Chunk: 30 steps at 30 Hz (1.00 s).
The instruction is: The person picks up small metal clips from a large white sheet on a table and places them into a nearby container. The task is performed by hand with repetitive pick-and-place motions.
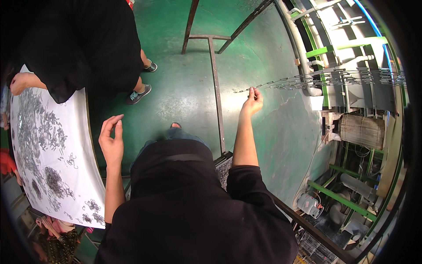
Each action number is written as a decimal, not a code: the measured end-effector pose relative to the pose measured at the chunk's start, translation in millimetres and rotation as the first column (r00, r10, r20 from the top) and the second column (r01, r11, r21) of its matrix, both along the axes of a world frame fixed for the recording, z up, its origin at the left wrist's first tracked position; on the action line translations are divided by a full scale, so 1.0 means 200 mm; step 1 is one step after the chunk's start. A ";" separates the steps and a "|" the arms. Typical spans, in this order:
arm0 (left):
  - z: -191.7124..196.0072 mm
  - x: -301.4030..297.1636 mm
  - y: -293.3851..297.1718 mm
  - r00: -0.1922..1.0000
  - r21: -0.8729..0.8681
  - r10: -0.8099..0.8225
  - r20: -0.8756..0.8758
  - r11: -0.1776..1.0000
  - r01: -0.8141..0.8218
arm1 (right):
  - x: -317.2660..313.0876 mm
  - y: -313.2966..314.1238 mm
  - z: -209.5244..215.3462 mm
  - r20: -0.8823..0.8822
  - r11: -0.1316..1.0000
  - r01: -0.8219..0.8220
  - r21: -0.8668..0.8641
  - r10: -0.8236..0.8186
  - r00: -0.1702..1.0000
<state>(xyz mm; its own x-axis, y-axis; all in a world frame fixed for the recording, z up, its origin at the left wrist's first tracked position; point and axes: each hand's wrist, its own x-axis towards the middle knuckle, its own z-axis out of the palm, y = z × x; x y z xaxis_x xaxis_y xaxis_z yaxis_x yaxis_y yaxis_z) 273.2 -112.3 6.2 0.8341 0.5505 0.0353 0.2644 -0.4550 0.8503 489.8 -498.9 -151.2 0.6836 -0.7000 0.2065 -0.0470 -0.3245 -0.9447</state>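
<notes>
Metal chains (365, 78) stretch in dark thin strands out to my right, and my right hand (252, 104) pinches the loose end of one between thumb and fingertips. My left hand (111, 143) is half open, thumb apart from the fingers, near the right edge of a white table (85, 132). Small dark metal pieces (50, 127) crowd its left half, with little heaps by the lower right corner. A co-worker (92, 44) in black stands at its upper end, one hand (24, 82) by the upper left corner. Between my hands, a brown bar (215, 88) crosses the green floor (272, 127).
</notes>
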 end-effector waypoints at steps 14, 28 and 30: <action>-0.14 -0.38 0.13 0.989 0.037 0.077 0.126 0.996 -0.082 | -0.40 0.09 0.24 -0.199 0.891 -0.292 -0.347 0.234 0.952; -0.35 -1.11 1.05 0.838 0.252 0.497 0.224 0.801 -0.543 | -0.85 1.16 0.23 -0.151 0.653 -0.755 0.055 0.753 0.640; -0.41 -1.10 1.32 0.829 0.333 0.530 0.179 0.760 -0.558 | -0.91 1.33 0.27 -0.155 0.566 -0.814 0.128 0.822 0.548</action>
<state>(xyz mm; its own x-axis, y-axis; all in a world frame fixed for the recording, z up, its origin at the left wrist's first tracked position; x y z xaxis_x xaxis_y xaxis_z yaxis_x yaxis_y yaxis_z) 53.6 152.3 -76.3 0.3859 0.8473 0.3650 0.5074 -0.5253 0.6830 307.5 -232.1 -97.4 0.9841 0.1772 0.0073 0.0567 -0.2753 -0.9597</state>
